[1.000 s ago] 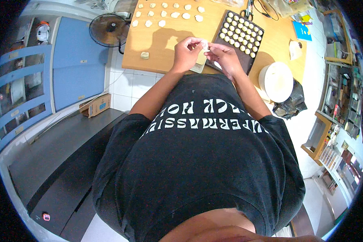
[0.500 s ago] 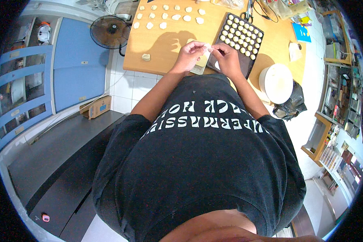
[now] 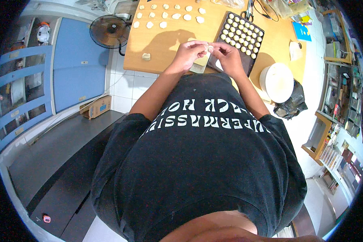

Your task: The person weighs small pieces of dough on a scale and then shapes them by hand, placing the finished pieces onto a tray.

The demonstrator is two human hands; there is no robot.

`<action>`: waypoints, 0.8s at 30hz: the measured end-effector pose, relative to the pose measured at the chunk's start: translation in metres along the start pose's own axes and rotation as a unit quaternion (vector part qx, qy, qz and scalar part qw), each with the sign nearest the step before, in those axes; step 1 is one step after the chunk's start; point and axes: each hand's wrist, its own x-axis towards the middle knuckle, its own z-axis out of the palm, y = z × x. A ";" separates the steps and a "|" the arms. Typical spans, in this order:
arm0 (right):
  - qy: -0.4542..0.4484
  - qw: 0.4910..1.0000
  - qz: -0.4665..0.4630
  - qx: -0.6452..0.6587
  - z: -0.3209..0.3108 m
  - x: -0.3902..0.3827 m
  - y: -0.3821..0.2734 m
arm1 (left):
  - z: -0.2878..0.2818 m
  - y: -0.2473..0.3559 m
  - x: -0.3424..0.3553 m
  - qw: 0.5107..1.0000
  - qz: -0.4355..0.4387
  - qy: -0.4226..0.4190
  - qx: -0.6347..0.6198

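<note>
My left hand [image 3: 190,55] and my right hand [image 3: 230,59] meet over the near edge of the table, fingertips pinched together on a small pale piece of dough [image 3: 210,49]. Fingers partly cover the dough. Beneath them lies a flat pale device like a kitchen scale [image 3: 198,67], with something yellowish on top. Just right of it, a dark tray [image 3: 244,68] carries rows of round dough balls [image 3: 240,41]. Several flattened dough pieces [image 3: 176,16] lie in rows at the far left of the table, and one lone dough lump [image 3: 146,57] rests nearer me.
A white bucket [image 3: 276,82] stands at the table's right side beside a black plastic bag [image 3: 291,103]. Scissors [image 3: 247,16] lie behind the tray. A black fan [image 3: 109,31] is left of the wooden table [image 3: 135,44]. A blue packet [image 3: 301,32] sits at the far right.
Both hands stay together over the scale, with small finger movements on the dough. More of the dough shows between the fingertips now. The tray and the dough rows have not moved.
</note>
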 end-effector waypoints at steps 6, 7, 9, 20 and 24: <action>0.112 0.979 -0.159 -0.056 0.000 0.011 0.027 | 0.009 0.004 -0.005 0.997 0.027 -0.062 0.025; 0.094 0.990 -0.107 0.014 0.006 0.008 0.022 | 0.012 0.005 -0.006 0.997 0.047 -0.044 0.049; 0.075 0.992 -0.053 0.083 0.009 0.008 0.018 | 0.015 0.007 -0.008 0.995 0.066 -0.026 0.072; 0.112 0.980 0.035 0.163 0.012 0.016 0.017 | 0.016 0.013 -0.010 0.984 0.089 0.003 0.154; 0.089 0.991 0.029 0.100 0.015 0.007 0.011 | 0.003 0.008 -0.005 0.991 0.076 0.003 0.108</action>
